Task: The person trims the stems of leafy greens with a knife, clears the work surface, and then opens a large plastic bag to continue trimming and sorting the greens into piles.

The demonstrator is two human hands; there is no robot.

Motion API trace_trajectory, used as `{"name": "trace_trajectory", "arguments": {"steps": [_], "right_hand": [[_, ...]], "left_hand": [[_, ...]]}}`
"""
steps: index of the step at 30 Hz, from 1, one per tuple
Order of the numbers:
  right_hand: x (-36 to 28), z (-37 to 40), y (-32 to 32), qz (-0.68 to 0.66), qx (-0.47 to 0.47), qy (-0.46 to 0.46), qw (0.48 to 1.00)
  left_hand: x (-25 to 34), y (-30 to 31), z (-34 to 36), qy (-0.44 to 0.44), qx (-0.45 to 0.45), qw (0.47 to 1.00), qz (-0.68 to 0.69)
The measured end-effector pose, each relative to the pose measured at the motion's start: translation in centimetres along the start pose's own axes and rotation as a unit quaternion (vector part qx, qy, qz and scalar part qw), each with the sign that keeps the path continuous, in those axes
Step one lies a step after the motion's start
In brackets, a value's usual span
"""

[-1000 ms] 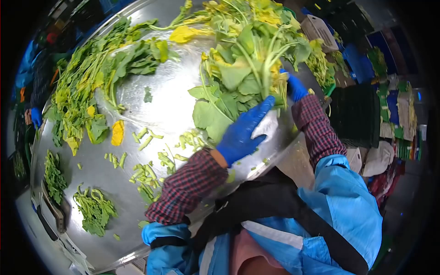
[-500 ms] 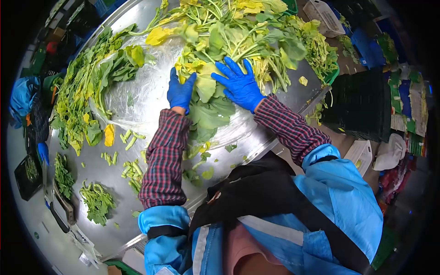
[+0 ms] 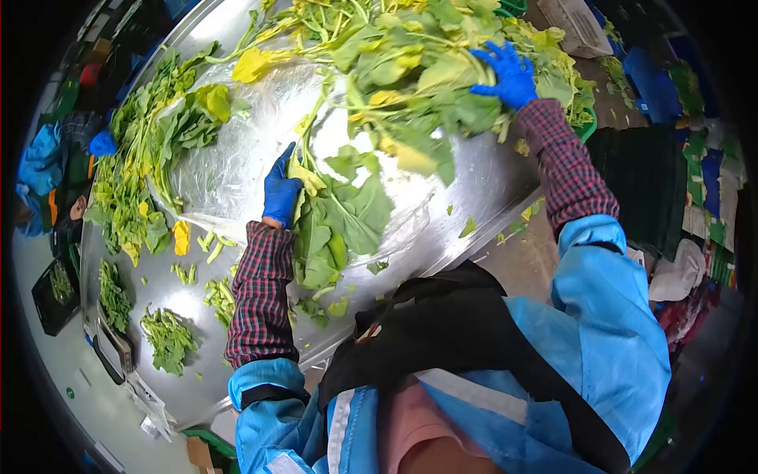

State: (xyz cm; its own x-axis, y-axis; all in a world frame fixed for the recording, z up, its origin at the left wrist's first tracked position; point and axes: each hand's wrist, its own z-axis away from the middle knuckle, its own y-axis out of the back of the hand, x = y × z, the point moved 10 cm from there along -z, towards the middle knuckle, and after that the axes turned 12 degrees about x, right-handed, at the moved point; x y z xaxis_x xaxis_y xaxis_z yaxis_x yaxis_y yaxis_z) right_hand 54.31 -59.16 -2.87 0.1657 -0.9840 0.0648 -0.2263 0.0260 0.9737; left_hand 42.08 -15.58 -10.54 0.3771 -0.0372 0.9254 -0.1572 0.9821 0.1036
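My left hand [image 3: 282, 189], in a blue glove, is at the left edge of a leafy stalk [image 3: 343, 217] with broad green leaves. Its thumb and fingers close on a yellowish leaf of that stalk. Farther right, my right hand [image 3: 509, 75], also gloved in blue, lies with fingers spread on the right part of a large heap of green and yellow leaves [image 3: 426, 67]. Crumpled clear plastic film [image 3: 229, 158] is spread under the greens on the metal table [image 3: 466, 189].
More yellowing greens [image 3: 134, 158] lie along the table's left side. Cut stem pieces [image 3: 219, 296] and two small green bunches [image 3: 167, 340] are at the lower left. A dark crate stack [image 3: 639, 182] stands at the right. A co-worker's blue sleeve [image 3: 41, 162] shows at far left.
My right hand has moved right and up across the heap, and leaves have shifted right with it. My left hand has moved slightly left and down, closing on a leaf. The two hands are farther apart.
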Motion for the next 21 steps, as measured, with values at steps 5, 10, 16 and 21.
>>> {"name": "trace_trajectory", "arguments": {"steps": [5, 10, 16, 21], "right_hand": [[-3.4, -3.5, 6.1, 0.015, 0.156, 0.006, 0.988], [-22.5, -0.8, 12.4, -0.311, 0.159, 0.261, 0.9], [-30.0, 2.5, 4.9, -0.531, -0.352, 0.072, 0.767], [-31.2, 6.5, 6.9, -0.763, -0.269, -0.067, 0.585]], "left_hand": [[0.5, 0.7, 1.5, -0.017, -0.036, 0.999, 0.029], [4.8, 1.6, 3.2, -0.128, -0.03, 0.991, -0.012], [18.1, 3.9, 10.9, -0.48, 0.079, 0.835, -0.258], [20.4, 4.3, 14.3, -0.561, 0.247, 0.689, -0.387]]}}
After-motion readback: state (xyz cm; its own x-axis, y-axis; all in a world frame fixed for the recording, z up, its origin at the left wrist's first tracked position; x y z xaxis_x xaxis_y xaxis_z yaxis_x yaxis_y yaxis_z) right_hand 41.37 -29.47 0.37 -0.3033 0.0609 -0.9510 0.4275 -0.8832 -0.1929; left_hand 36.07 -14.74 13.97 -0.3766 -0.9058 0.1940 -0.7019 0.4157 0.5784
